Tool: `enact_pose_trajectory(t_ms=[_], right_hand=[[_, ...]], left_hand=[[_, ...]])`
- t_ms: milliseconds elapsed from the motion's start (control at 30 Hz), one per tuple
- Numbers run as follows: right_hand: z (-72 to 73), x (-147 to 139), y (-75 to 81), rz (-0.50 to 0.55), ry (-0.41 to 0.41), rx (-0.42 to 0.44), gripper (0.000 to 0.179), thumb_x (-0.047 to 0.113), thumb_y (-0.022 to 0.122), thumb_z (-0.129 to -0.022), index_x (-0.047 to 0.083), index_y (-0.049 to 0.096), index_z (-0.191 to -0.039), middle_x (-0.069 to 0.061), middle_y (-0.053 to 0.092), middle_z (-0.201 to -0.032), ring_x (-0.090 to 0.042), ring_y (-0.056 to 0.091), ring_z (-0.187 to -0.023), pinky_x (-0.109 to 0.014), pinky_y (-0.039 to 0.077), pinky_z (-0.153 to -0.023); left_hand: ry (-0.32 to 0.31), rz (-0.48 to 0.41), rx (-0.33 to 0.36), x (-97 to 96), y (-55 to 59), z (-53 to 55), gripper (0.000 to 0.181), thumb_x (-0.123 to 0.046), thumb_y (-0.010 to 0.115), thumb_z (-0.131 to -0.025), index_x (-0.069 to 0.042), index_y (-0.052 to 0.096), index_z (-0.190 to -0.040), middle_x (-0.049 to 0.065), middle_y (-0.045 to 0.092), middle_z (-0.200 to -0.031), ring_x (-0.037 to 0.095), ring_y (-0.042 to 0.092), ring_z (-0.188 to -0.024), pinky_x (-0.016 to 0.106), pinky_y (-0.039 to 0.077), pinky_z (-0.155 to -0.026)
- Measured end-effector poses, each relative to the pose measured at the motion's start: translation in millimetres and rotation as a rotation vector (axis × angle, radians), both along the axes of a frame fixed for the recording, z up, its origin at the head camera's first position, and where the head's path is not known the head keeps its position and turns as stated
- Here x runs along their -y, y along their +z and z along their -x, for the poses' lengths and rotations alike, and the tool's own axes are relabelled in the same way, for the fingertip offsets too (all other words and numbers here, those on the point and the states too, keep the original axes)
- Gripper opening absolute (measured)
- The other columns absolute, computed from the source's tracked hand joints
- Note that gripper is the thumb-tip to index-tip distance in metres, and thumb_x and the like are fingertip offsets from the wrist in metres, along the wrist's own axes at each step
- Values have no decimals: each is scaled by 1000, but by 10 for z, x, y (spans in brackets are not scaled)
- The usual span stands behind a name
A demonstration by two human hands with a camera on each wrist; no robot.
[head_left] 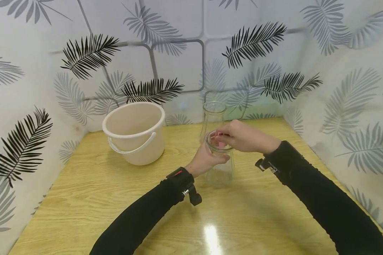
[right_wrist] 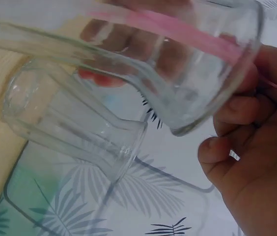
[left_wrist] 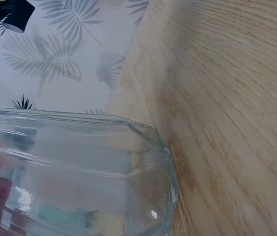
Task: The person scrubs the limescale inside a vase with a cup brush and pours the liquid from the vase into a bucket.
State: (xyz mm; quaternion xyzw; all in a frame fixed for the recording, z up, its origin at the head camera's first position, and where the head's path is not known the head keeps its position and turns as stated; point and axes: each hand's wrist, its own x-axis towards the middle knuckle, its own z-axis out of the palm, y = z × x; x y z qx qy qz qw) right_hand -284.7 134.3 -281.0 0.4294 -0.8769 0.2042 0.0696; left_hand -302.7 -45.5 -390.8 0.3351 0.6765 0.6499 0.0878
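A clear glass vase (head_left: 219, 174) with a flared mouth stands in the middle of the table. My left hand (head_left: 205, 159) grips it round the neck. At its rim, my right hand (head_left: 245, 138) pinches a slim pink thing (right_wrist: 178, 30) that runs down inside the neck; its kind cannot be told. The left wrist view shows the vase's faceted lower body (left_wrist: 94, 182) close up, with fingers seen through the glass. Just behind stands a second, similar glass vase (head_left: 212, 118), which neither hand holds.
A cream plastic bucket (head_left: 143, 150) with its handle hanging down stands at the back left of the wooden table (head_left: 115, 198). Leaf-patterned wall covering (head_left: 178, 28) closes off the back and both sides.
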Motion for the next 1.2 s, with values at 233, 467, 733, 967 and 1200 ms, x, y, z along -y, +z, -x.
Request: enact_pose_trajectory(t_ms=[233,467,733,967,1200], right_hand=[[-15,-58,61,54,-29,215,22,17,58,-103,16,68,-83,2,59,-72,-9,46,-60,-27,43,-60],[-7,-67,-71,199,-93,261,26,22,58,-104,13,69,-82,-1,65,-79,-17,62,-74,-36,56,-71],[22,11,-182,241,11,1,17,13,61,-101,12,70,-87,2,70,-81,-11,64,-71,-27,55,-67],[48,3,-191,235,56,-81,14,6,61,-99,6,71,-89,-3,71,-80,-19,64,-67,-28,53,-65],[33,-24,-150,120,18,-139,14,6,61,-99,6,69,-88,-3,67,-77,-9,48,-62,-28,44,-61]], left_hand=[[42,31,-54,-16,-3,26,80,-9,76,-85,-19,29,-150,5,46,-145,23,48,-133,40,44,-108],[15,-10,-34,-29,-24,32,77,-4,75,-85,-17,31,-147,9,50,-143,32,48,-134,35,50,-102],[-100,-133,-4,-39,-35,23,80,11,68,-86,-15,28,-151,4,39,-155,19,41,-140,40,39,-115],[-83,-110,-22,-25,-41,15,81,8,69,-87,-18,29,-152,0,40,-156,17,40,-142,42,35,-118],[30,28,-40,4,-9,-16,80,-7,75,-87,-20,28,-150,1,42,-152,18,41,-141,37,42,-111]])
